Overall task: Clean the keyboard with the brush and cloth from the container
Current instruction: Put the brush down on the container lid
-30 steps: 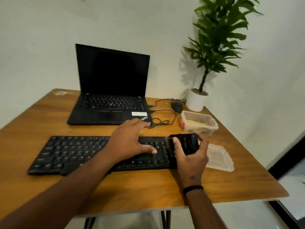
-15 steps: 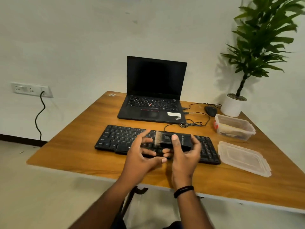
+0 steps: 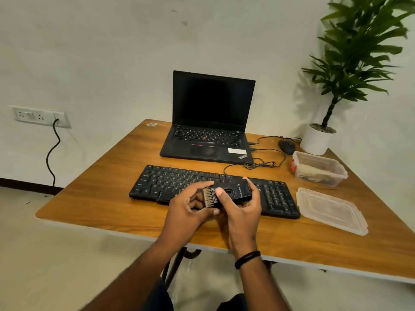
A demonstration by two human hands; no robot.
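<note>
Here right hand (image 3: 241, 209) clamped on flat black brush (image 3: 226, 195), left hand (image 3: 186, 212) pinching tan bristles above keyboard (image 3: 170, 180).

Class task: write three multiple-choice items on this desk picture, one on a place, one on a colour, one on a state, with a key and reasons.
1. Where does the container lid lie?
A. right of the keyboard
B. on the laptop
C. on the floor

2. What colour is the plant pot?
A. black
B. white
C. red

3. How is the container?
A. closed
B. tipped over
C. open

Key: 1 A, it lies on the table beside the keyboard's right end. 2 B, the pot is plainly white. 3 C, its lid is off.
</note>
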